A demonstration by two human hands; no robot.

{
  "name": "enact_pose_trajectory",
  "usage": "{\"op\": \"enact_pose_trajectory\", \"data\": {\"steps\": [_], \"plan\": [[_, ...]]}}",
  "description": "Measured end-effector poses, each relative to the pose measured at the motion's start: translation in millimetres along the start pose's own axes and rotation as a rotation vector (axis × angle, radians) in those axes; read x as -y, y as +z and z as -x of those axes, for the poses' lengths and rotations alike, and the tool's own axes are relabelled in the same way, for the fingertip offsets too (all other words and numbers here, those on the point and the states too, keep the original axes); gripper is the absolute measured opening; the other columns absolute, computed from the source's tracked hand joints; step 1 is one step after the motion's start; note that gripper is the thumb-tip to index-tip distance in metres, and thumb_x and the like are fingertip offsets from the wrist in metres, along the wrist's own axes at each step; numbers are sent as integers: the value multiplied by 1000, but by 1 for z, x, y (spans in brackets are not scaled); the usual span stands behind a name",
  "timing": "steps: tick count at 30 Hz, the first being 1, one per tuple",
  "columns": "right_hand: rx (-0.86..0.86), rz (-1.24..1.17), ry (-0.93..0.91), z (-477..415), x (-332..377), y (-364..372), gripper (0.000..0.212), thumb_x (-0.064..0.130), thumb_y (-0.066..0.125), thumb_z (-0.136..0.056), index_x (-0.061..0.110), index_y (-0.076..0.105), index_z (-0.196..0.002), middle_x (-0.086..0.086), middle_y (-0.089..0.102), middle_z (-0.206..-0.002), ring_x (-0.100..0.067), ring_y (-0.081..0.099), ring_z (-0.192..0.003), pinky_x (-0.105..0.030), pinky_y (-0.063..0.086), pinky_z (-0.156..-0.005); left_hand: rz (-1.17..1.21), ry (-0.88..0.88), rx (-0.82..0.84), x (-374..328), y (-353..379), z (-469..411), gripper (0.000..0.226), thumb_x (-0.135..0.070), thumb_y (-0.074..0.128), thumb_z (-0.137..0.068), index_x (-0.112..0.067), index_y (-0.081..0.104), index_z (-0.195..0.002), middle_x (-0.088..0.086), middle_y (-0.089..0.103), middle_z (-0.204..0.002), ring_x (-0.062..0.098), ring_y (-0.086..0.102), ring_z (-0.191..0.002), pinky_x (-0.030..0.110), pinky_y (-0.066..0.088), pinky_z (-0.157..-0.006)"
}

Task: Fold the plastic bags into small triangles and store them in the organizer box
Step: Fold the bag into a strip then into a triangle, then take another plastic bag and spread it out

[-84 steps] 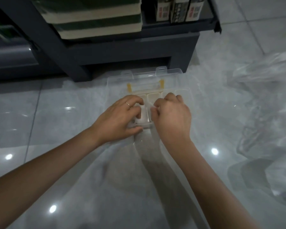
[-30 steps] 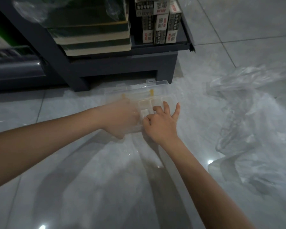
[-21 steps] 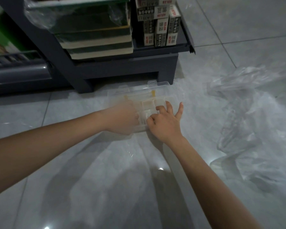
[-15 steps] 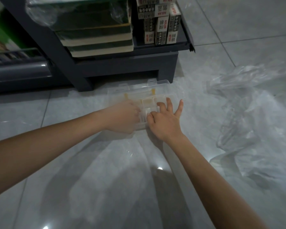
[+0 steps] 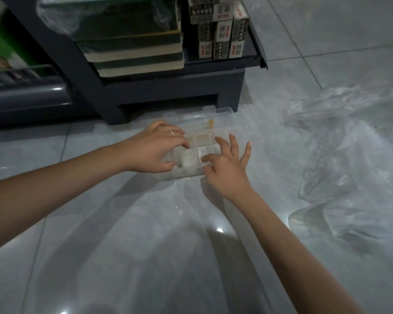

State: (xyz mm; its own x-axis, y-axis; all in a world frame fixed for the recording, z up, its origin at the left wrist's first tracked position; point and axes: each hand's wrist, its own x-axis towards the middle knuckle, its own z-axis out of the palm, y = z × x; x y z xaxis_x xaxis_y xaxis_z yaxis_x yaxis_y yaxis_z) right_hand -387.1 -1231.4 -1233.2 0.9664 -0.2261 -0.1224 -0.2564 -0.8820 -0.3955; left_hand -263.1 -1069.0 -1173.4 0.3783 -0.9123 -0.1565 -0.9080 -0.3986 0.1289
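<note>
Seemingly a shop: a dark shelf unit (image 5: pixel 168 88) holds stacked notebooks (image 5: pixel 134 53) and identical small boxes (image 5: pixel 221 41) over floor tiles (image 5: pixel 145 245).

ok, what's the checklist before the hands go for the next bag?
1. Organizer box lid open: ok.
2. Folded bag inside a compartment: ok.
3. Right hand empty, fingers spread: ok.
4. Left hand gripping the box or only resting on it: cannot tell.
5. Loose plastic bags on the floor to the right: ok.
6. Spare compartments free: cannot tell.
</note>
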Motion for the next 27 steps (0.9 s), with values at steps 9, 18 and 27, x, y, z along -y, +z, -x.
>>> {"op": "enact_pose_trajectory", "data": {"steps": [9,18,27], "plan": [[-286,-290,-63,33,-23,-5,39,7,48,-81,17,67,-115,-10,44,-143,-30,17,-145,-41,-3,-118,-55,93,11,-38,-3,-4,42,-27,57,-91,-25,50,-132,-3,48,-141,12,24,-142,26,4,-112],[-483,-26,-16,130,-81,-43,29,15,41,-76,13,70,-79,-14,56,-130,-33,39,-128,-43,34,-102,206,222,-189,-144,19,-58,27,-27,59,-91,-22,61,-118,-6,54,-133,13,30,-139,26,9,-109],[-268,449,294,199,-139,-46,31,16,77,-61,11,75,-91,-5,67,-118,-35,55,-121,-47,16,-108,477,207,-146,-205,53,-78,28,-30,56,-85,-17,69,-106,-3,60,-126,16,40,-133,22,15,-100]]}}
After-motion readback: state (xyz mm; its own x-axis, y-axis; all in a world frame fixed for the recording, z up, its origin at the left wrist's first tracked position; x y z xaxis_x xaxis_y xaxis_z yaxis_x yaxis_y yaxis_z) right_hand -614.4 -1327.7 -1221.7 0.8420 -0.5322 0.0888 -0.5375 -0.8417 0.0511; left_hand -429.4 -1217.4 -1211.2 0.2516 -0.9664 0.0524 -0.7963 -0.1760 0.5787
